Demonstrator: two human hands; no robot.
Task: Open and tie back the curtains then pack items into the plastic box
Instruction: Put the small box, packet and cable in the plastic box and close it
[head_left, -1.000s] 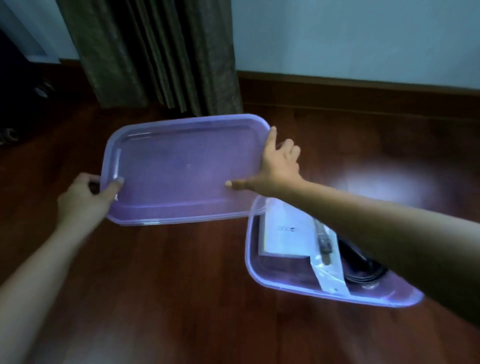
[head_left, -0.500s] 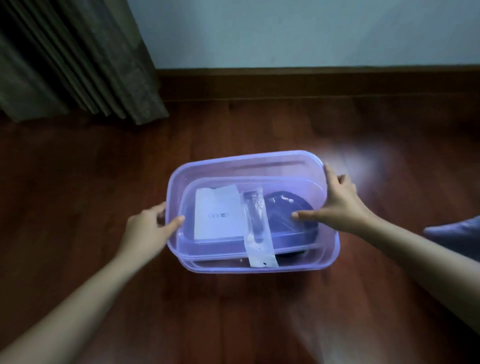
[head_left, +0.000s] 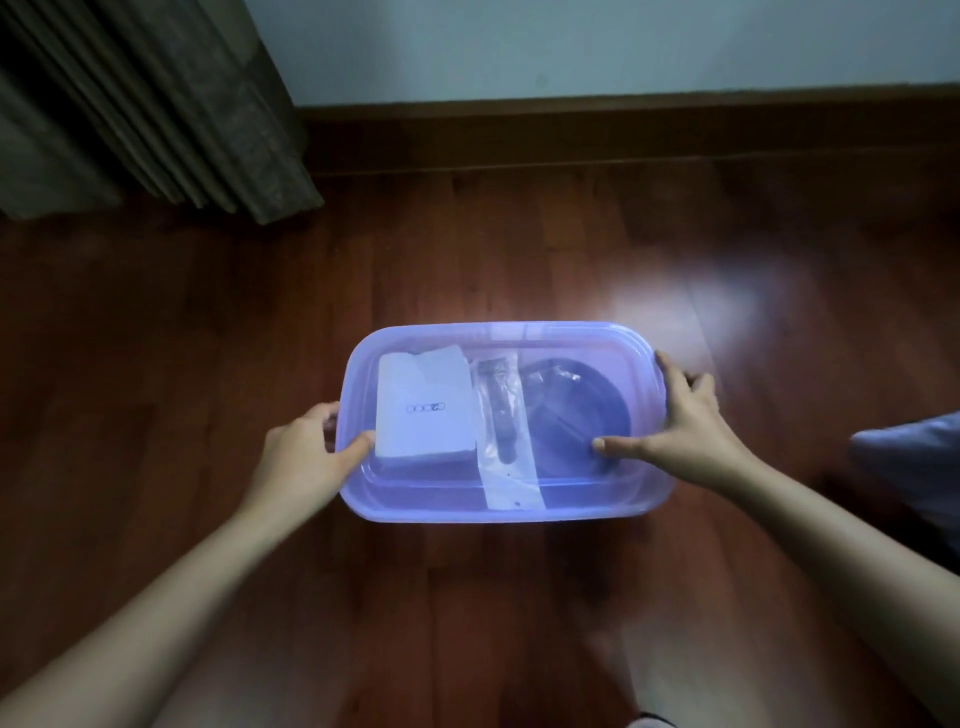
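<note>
A person's two bare hands hold a see-through purple lid (head_left: 571, 338) down on a matching plastic box (head_left: 415, 512), which sits on a dark wooden floor (head_left: 467, 623). The left hand (head_left: 306, 457) grips the lid's left end, thumb on top and fingers curled round the edge. The right hand (head_left: 685, 426) holds the opposite end, thumb stretched across the top and fingers hooked over the rim.

Between the hands, seen through the lid, the packed items lie flat:
- a white carton (head_left: 423, 410) just beside the left thumb
- a clear packet (head_left: 506, 457) holding a dark tool, in the middle
- a dark round thing (head_left: 576, 415) under the right thumb

Packing looks finished, and only pressing the lid shut seems left. Beyond the left hand a curtain (head_left: 156, 104) hangs gathered, but no tie is in view.
</note>
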